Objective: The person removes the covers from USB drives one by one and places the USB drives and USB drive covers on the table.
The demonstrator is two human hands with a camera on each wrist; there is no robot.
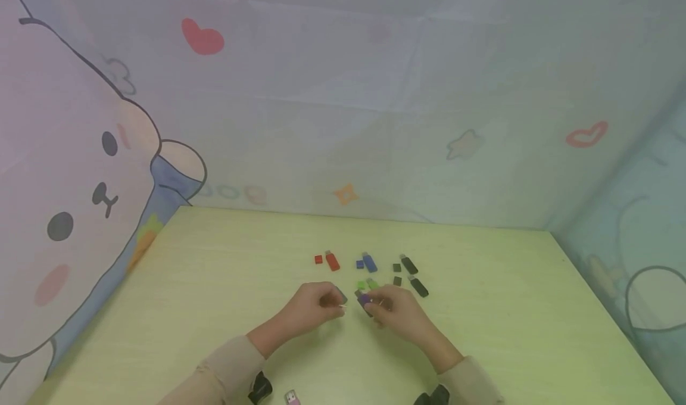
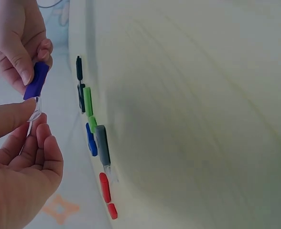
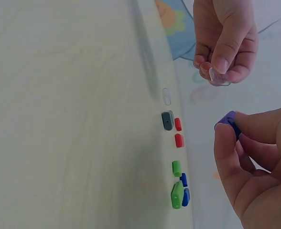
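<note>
My left hand (image 1: 316, 301) pinches a small clear plastic cap (image 3: 219, 78) between thumb and fingers. My right hand (image 1: 399, 310) holds a purple USB stick (image 2: 36, 81) by its body, between thumb and fingertips. In the head view a small gap separates the two hands, with cap and stick facing each other. The left wrist view has the cap overlapping the stick's lower end. A grey USB stick (image 2: 102, 144) lies on the table just beyond the left fingertips, partly hidden by them in the head view. Bright green USB pieces (image 1: 372, 283) lie beyond the right hand.
Farther back on the pale table (image 1: 214, 262) lie a red USB stick (image 1: 333, 261), a blue one (image 1: 370, 262) and two black ones (image 1: 409, 264), with small caps beside them. A pink USB stick (image 1: 292, 397) shows at the near edge. Printed cloth (image 1: 321, 95) hangs behind.
</note>
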